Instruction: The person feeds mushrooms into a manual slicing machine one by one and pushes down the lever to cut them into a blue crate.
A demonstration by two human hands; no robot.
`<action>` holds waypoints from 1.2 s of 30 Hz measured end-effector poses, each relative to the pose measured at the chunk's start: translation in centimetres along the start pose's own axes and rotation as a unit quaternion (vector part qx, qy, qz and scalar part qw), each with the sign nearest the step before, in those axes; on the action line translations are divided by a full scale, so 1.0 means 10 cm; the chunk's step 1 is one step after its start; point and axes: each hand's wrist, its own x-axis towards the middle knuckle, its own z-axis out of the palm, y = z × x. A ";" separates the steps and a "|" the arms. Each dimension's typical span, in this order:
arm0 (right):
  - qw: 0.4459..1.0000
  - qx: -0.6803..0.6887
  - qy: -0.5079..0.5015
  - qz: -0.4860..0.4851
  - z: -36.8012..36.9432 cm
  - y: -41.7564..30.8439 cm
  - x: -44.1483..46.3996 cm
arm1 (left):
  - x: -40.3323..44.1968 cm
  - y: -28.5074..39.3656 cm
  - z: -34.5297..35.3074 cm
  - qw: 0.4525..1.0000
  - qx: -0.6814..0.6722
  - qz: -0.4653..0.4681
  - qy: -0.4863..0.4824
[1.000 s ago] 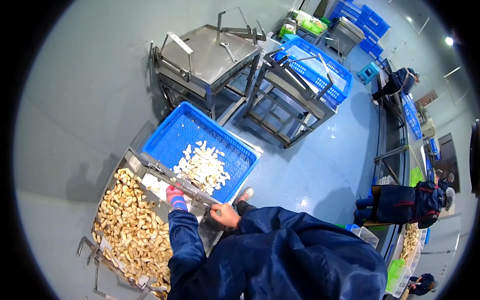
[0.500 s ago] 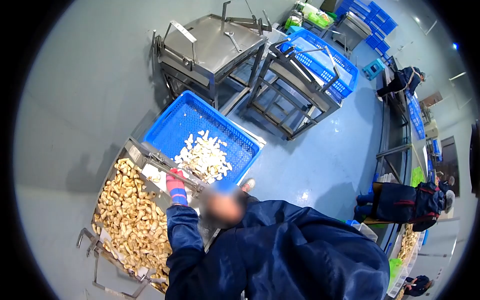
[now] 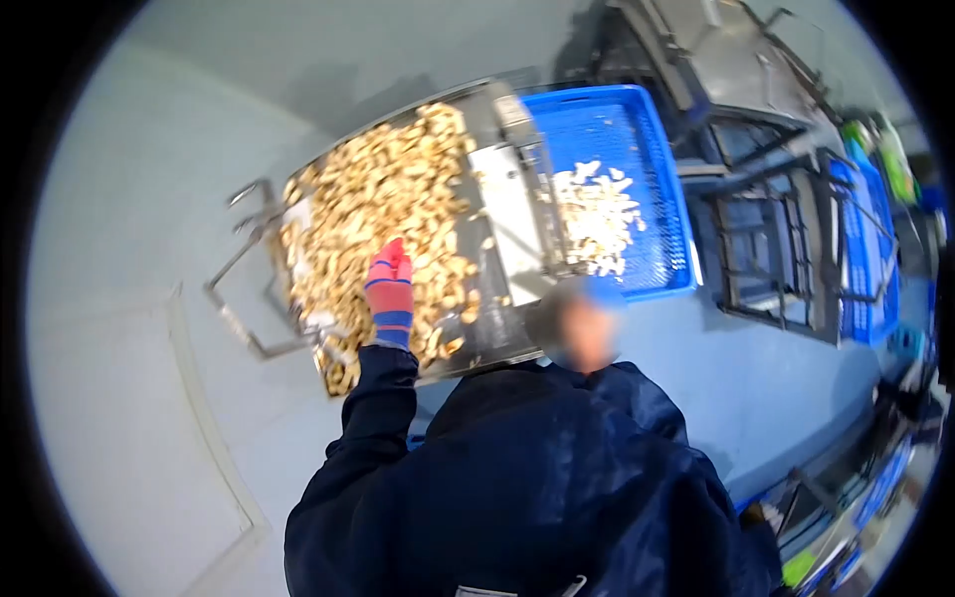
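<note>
Gloved left hand [image 3: 390,287] at the heap of tan pieces [image 3: 373,184], upper left of frame; can't tell if fingers grasp any. Right hand [image 3: 587,333] blurred, right of centre, grip unreadable. Pieces look light, firm, probably snappable; pinch mid-body.

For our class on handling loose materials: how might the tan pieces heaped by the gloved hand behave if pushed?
The tan pieces would probably slide and tumble over one another, since they lie loose in a heap. Some may roll unevenly, looking rounded but irregular. Each is likely light, being small beside the left hand.
</note>
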 end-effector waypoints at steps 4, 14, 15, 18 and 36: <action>0.983 0.086 -0.026 0.157 -0.20 -0.08 0.06 | -0.40 -0.13 -0.06 0.994 0.083 0.036 -0.055; 0.971 0.171 -0.022 0.167 0.47 0.12 -0.32 | -0.18 -0.43 1.10 0.831 0.429 0.200 -0.292; 0.951 0.206 -0.045 0.225 0.18 0.07 -0.16 | -0.13 -0.51 1.03 0.853 0.369 0.265 -0.255; 0.943 0.225 -0.018 0.244 0.04 0.04 -0.06 | 0.15 -0.11 1.03 0.965 0.080 0.131 -0.213; 0.831 0.489 0.048 0.261 -0.85 -0.05 0.33 | -0.29 0.15 2.26 0.969 -0.205 -0.092 -0.100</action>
